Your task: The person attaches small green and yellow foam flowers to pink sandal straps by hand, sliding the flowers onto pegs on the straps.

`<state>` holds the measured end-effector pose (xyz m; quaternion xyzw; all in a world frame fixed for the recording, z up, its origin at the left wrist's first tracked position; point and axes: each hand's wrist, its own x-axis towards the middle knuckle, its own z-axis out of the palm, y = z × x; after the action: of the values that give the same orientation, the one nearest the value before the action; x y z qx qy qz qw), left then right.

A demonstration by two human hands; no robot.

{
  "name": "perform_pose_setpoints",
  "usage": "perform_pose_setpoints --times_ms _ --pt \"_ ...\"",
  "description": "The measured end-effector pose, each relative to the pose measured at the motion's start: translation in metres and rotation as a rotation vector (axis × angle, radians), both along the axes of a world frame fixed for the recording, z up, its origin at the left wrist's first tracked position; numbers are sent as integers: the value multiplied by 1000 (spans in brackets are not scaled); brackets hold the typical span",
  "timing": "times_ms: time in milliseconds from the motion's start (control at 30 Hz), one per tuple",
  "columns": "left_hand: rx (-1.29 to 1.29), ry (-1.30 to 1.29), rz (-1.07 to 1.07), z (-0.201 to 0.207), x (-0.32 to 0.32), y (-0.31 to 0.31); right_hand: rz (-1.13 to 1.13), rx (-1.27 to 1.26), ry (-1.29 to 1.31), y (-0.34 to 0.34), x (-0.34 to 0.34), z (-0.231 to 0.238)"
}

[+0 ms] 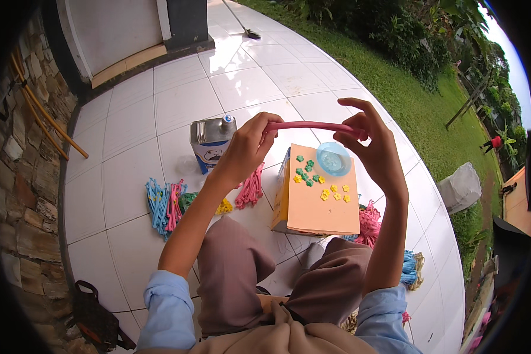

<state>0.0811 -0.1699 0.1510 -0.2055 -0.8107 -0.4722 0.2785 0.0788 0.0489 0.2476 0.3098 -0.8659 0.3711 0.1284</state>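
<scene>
Stretched level above the box is a long, thin pink strip point(312, 125), its exact kind not clear. My left hand point(255, 144) is closed around one end, and my right hand point(374, 144) pinches the other with the index finger raised. Below them stands a box with a peach-coloured top point(318, 215). A translucent blue bowl point(323, 170) sits at its far right corner, near my right hand. Small green flowers point(300, 171) and yellow flowers point(325, 193) lie scattered on the peach surface. What the bowl holds is hard to make out.
A metal can point(209, 133) stands left of the box. Bundles of blue strips point(157, 206) and pink strips point(251, 189) lie on the tiled floor, with more pink bundles point(369, 224) on the right. A dark bag point(97, 315) rests by the stone wall; a white sack point(459, 187) stands near the grass.
</scene>
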Motion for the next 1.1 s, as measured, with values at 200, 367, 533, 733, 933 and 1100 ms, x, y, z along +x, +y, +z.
perform_pose_setpoints --times_ms 200,367,533,733,933,1100 --pt "-127 -95 -62 18 38 32 46 -548 -54 35 21 -26" --pt "-91 -172 -45 8 50 52 170 -746 -64 56 22 -42" --pt "40 -268 -25 4 49 67 174 -913 -154 61 20 -44" --pt "-67 69 124 -6 38 87 111 -895 -136 69 10 -45" --pt "-51 -18 136 -13 40 88 45 -869 -239 70 6 -54" --pt "52 -87 41 -25 34 84 -53 -870 -232 76 2 -67"
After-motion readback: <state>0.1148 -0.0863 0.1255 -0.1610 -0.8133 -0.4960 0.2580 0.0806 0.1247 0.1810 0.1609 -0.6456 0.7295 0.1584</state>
